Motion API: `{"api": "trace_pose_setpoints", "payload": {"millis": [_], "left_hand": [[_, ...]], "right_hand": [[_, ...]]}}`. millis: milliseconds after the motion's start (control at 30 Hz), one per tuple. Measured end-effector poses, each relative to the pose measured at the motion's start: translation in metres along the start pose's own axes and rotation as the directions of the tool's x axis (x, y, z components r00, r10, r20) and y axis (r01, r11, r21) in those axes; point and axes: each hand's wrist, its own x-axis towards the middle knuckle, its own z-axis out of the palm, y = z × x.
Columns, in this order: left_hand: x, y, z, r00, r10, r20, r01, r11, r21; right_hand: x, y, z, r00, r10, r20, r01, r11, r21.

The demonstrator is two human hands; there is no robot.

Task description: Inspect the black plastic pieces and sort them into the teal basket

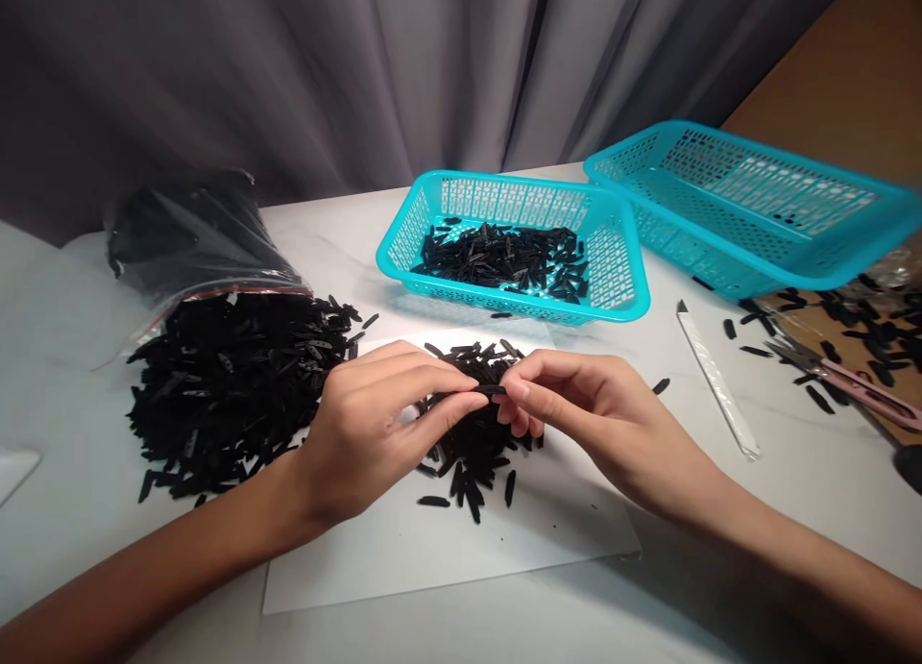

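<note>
**Black piece (492, 389) held at both ends, long axis nine to three**

On my head feed, the piece sits level at mid-view, one tip toward nine o'clock, the other toward three. The fingers of the left hand (381, 405) pinch its nine-o'clock end; those of the right hand (594, 390) pinch the other. Below it I see a small heap (475, 453) of similar pieces on a white sheet (403, 573), some strays pointing toward six.

Taking the held piece as my clock centre, the near teal basket (623, 304) is at twelve, its floor largely covered with black pieces. A second teal basket (864, 260) stands at two, just beside it. At ten lies a clear bag (194, 232) with dark contents; its mouth meets a larger heap (230, 395) at nine. A craft knife (716, 385) lies at three, blade toward eleven, with pink-handled scissors (871, 390) beyond on the tabletop (346, 635).
</note>
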Motion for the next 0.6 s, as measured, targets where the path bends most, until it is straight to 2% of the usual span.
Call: {"api": "trace_pose_setpoints", "payload": {"millis": [233, 267, 333, 400, 467, 533, 600], "left_hand": [[0.0, -0.002, 0.0, 1.0, 0.025, 0.01, -0.025, 1.0, 0.0], [0.0, -0.002, 0.0, 1.0, 0.02, 0.006, -0.02, 1.0, 0.004], [-0.001, -0.003, 0.001, 1.0, -0.009, 0.018, 0.008, 1.0, 0.021], [-0.004, -0.006, 0.003, 0.992, -0.059, 0.11, 0.053, 0.997, 0.055], [-0.007, -0.01, 0.006, 0.962, -0.112, 0.251, 0.092, 0.992, 0.09], [-0.011, -0.015, 0.01, 0.931, -0.144, 0.337, 0.112, 0.987, 0.113], [-0.013, -0.017, 0.012, 0.933, -0.142, 0.331, 0.113, 0.988, 0.106]], "right_hand": [[0.002, 0.005, -0.001, 0.999, 0.022, 0.04, -0.024, 0.997, 0.073], [0.005, 0.004, -0.004, 1.0, 0.0, 0.014, -0.001, 0.998, 0.057], [0.013, -0.001, -0.014, 0.989, -0.088, -0.121, 0.089, 0.996, 0.003], [0.021, -0.009, -0.027, 0.927, -0.198, -0.318, 0.187, 0.98, -0.067], [0.025, -0.015, -0.038, 0.872, -0.237, -0.427, 0.201, 0.971, -0.129], [0.023, -0.018, -0.043, 0.857, -0.268, -0.441, 0.197, 0.96, -0.2], [0.016, -0.016, -0.04, 0.895, -0.275, -0.352, 0.181, 0.944, -0.277]]}}
